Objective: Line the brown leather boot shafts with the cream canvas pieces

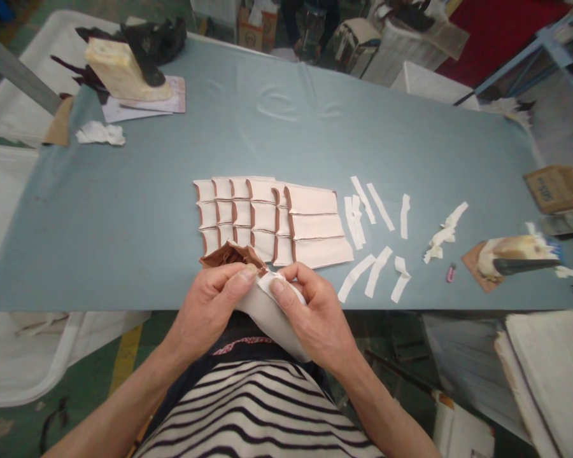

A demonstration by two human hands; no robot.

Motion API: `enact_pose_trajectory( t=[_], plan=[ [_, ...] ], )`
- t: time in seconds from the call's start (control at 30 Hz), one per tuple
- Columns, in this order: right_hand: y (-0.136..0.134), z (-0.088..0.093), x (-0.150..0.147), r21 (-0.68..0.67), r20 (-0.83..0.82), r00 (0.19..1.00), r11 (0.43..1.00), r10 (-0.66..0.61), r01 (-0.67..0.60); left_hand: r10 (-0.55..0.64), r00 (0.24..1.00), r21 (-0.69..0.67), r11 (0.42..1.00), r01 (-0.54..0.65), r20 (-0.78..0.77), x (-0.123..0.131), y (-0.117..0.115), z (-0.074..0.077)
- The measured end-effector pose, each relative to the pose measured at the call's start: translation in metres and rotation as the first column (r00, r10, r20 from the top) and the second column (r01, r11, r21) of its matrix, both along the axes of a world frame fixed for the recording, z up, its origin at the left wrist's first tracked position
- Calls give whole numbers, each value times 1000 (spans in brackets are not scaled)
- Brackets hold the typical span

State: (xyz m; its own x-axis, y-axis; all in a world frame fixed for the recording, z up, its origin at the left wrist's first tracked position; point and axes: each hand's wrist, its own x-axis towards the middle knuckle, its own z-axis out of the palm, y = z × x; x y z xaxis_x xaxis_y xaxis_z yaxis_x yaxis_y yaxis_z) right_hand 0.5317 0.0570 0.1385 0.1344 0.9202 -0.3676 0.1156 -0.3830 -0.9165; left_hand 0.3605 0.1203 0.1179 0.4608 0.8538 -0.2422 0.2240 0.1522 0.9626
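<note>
At the far left of the table (138, 191), a yellow-stained container (109, 67) stands on papers (176, 95), and a crumpled white scrap (100, 133) lies just nearer; both are well apart from the hands.

Toward the middle, cream pieces (315, 222) with brown edges lie overlapped in orderly rows. Whether they are finished or waiting cannot be told, since the overlap hides much of each one.

At the table's near edge, the left hand (214, 296) has its grip closed, thumb against fingers, on the brown edge of the held piece (262, 312), which is pale outside and brown within. This piece is off the table surface, between the two hands in front of the person's body. The right hand (315, 308) pinches a white strip (266, 284) against it under the thumb. Work on this piece looks partway through: the strip is at the edge, but whether it is fastened does not show.

To the right, several loose strips (380, 207) lie unused, judging by how they are scattered. Farther right are a crumpled white bunch (445, 234), a small pink object (451, 273) and another stained container (513, 254).
</note>
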Motion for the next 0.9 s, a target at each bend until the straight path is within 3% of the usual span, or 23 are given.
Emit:
enact_pose_trajectory(
  t=[0.2,0.33,0.47,0.7,0.8,0.9],
  plan=[
    [-2,-2,-2,8,35,999,1000,4,-4,37,999,-124,992,-33,31,5,-3,9],
    [-4,-1,-5,41,179,984,999,3,-10,83,996,-26,996,-84,-17,7,-8,8],
    [-5,0,-7,114,414,910,993,-31,-18,160,985,45,987,-157,-70,4,-13,6],
    [-12,-6,-3,83,419,907,993,44,-87,164,980,82,984,-155,-116,-1,-13,7],
    [-15,-2,3,205,495,869,971,9,-126,161,975,179,975,-132,-156,-3,-11,13],
    [-10,6,8,427,529,846,883,-70,-194,152,974,268,958,-103,-170,-4,-9,20]
  ],
)
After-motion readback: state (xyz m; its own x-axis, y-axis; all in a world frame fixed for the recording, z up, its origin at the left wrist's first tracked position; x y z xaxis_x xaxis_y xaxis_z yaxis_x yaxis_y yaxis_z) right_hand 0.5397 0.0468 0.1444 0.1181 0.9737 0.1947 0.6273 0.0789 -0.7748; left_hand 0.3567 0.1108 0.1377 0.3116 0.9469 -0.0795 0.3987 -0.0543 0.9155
